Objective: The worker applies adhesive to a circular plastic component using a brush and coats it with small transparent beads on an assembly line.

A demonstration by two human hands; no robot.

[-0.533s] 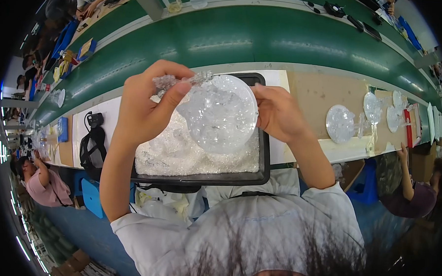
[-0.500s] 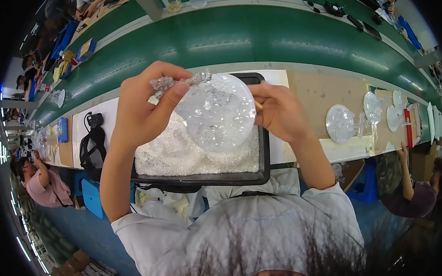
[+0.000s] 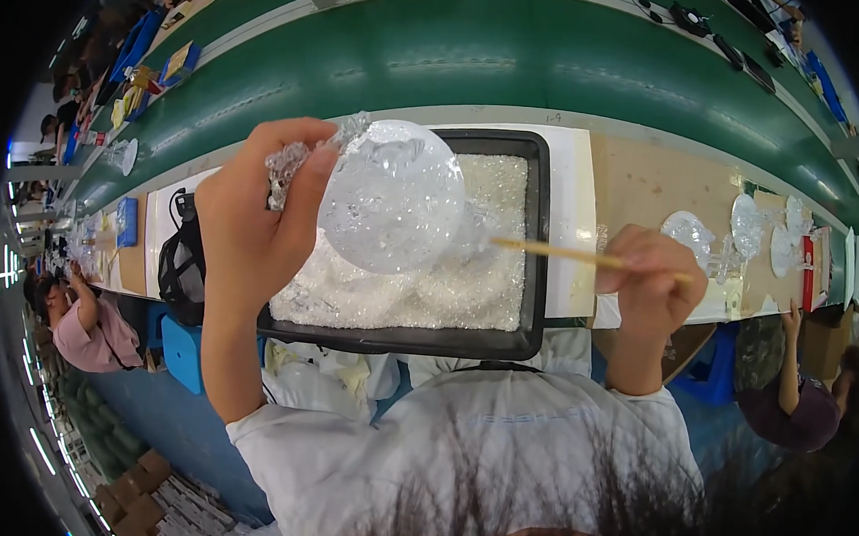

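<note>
My left hand (image 3: 260, 203) is closed around the knobbly clear stem of a transparent piece with a round disc (image 3: 394, 199). The disc is held tilted above a black tray (image 3: 537, 225) heaped with glittering white-clear granules (image 3: 466, 298). In my right hand (image 3: 657, 278) is a thin wooden stick (image 3: 560, 252), gripped between the fingers. It points left, its tip over the granules and apart from the disc. The fingers of my left hand hide part of the stem, and the disc covers some of the granules.
Several similar clear disc pieces (image 3: 688, 236) stand on the brown board to the right, beside a red object (image 3: 808, 261). A black strapped item (image 3: 182, 267) lies left of the tray. A green shelf (image 3: 410, 66) runs behind. Co-workers sit at the far left and right.
My right hand has drawn away from the disc to the right and nearer to me, bringing the stick into clear view. My left hand has shifted slightly left with the disc.
</note>
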